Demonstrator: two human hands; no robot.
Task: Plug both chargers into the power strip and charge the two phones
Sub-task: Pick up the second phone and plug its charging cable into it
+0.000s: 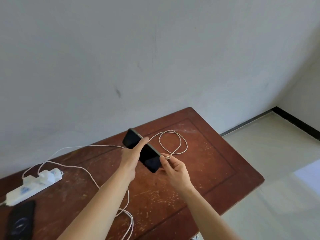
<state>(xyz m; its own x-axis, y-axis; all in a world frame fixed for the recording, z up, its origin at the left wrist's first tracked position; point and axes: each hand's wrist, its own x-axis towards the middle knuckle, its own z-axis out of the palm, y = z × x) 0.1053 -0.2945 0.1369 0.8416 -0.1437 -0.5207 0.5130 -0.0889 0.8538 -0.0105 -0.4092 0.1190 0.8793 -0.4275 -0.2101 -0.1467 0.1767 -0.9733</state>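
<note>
Nearest us, a second phone (20, 220) lies flat at the tabletop's (216, 170) near left edge, well left of our fingers, with the white strip (32, 186) just beyond it and two chargers (45, 175) seated in it. Cables (129, 220) trail under our left forearm. Our left hand (131, 156) has its fingers (143, 141) wrapped around a dark phone (143, 151), held tilted above the tabletop. Our right hand (174, 168) pinches a cable plug (168, 158) between thumb and forefinger, just beside the phone's end edge. Beyond the fingers a cable loop (173, 142) lies on bare wood; right of them the tabletop is open to its edge. The wall (155, 58) stands behind.
</note>
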